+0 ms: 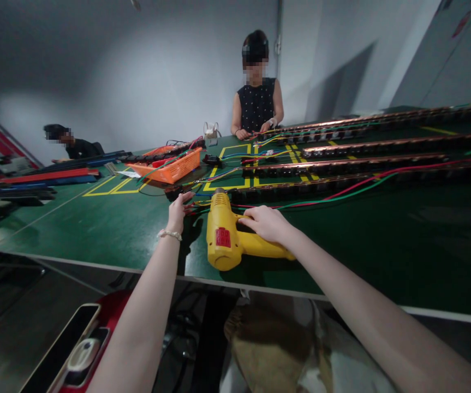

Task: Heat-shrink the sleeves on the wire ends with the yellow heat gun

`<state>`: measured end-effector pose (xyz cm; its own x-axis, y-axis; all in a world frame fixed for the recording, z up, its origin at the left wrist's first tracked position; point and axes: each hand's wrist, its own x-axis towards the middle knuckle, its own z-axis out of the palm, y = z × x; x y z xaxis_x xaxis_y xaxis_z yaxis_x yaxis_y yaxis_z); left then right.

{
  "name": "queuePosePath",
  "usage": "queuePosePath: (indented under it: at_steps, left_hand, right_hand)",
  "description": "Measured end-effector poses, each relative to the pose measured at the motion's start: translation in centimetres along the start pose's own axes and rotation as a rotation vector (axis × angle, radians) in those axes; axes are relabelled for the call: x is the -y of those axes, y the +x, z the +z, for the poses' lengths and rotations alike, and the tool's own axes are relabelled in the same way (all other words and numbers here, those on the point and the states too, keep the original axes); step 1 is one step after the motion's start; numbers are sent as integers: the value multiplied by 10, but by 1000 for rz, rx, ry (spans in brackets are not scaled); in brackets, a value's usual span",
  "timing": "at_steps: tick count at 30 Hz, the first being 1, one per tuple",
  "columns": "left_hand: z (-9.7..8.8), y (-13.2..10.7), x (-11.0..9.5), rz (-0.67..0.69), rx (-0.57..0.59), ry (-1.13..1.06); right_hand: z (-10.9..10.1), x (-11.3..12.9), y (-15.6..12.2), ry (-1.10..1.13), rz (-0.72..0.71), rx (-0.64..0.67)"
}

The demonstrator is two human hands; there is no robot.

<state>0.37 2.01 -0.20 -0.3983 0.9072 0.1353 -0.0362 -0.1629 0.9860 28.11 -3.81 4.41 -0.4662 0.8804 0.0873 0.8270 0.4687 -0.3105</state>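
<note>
A yellow heat gun lies on its side on the green table, nozzle pointing away from me. My right hand rests over its handle with the fingers curled around it. My left hand reaches just left of the nozzle, fingers closed on the end of a bundle of red and green wires that runs off to the right along long black strips with copper bars. A beaded bracelet sits on my left wrist.
An orange tray with wires stands at mid-table. More copper-barred strips lie across the right. A person in a dark dotted top works at the far side; another person sits at far left. Red and blue strips lie left.
</note>
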Motion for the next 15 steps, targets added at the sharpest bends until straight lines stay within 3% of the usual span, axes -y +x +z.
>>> queuePosePath:
  at_steps: [10,15]
  left_hand:
    - [2,-1,0,-10,-17,8]
    - [2,1,-1,-21,-14,19]
  right_hand:
    - [3,-1,6,60,-19,65]
    - [9,10,16,90,-48,87]
